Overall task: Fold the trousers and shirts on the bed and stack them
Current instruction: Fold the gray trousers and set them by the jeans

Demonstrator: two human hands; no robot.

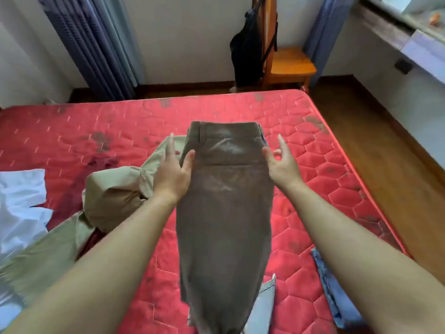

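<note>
brown trousers (pixel 224 201) lie lengthwise mid-bed, legs seemingly doubled. left hand (pixel 172 172) and right hand (pixel 280 165) flank the waist end, fingers spread, gripping nothing. step: smoothing. next: fold waist toward hem, then stack.

The folded brown cotton trousers (pixel 226 208) are showing pale, faded patches. The red quilted mattress of the bed (pixel 313 189), stitched in hexagons, is bearing dark stains. Crumpled khaki trousers (pixel 113 194), white cloth (pixel 21 201), blue denim (pixel 334 292) and blue-grey striped curtains (pixel 96 42) are lying around.
</note>
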